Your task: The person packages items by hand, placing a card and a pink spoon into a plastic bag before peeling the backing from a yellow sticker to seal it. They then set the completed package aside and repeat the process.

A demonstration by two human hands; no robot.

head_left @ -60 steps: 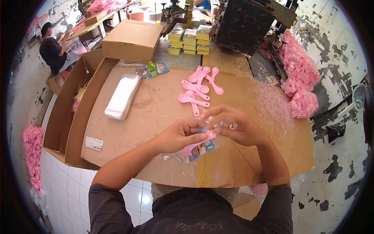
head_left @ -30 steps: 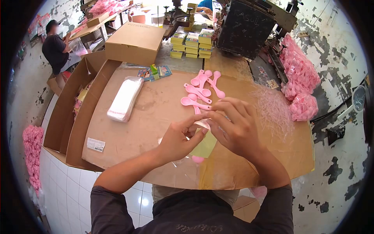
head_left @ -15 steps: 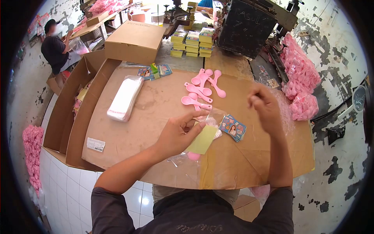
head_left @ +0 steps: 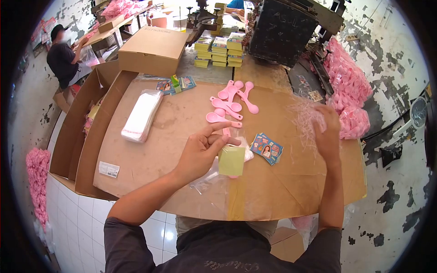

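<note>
My left hand [head_left: 200, 152] pinches a clear plastic bag with a pale green card [head_left: 231, 161] in or against it, above the cardboard-covered table [head_left: 173, 182]. A pink spoon shows partly behind it. My right hand [head_left: 326, 129] is at a tangle of clear plastic strips [head_left: 302, 119] on the right; its fingers are blurred and I cannot make out whether they hold anything. Several pink spoons [head_left: 226, 105] lie in a loose pile beyond my left hand. Blue printed cards [head_left: 267, 149] lie between my hands.
A stack of clear bags [head_left: 142, 116] lies left, near an open carton [head_left: 84, 132] and a closed box [head_left: 152, 48]. Stacked cards [head_left: 219, 49] and a black machine [head_left: 282, 34] are behind. Pink bundles [head_left: 348, 86] are at right. Another person [head_left: 63, 59] sits far left.
My right hand has moved right and slightly down to the plastic strips. My left hand has shifted a little left, and the green card hangs more upright.
</note>
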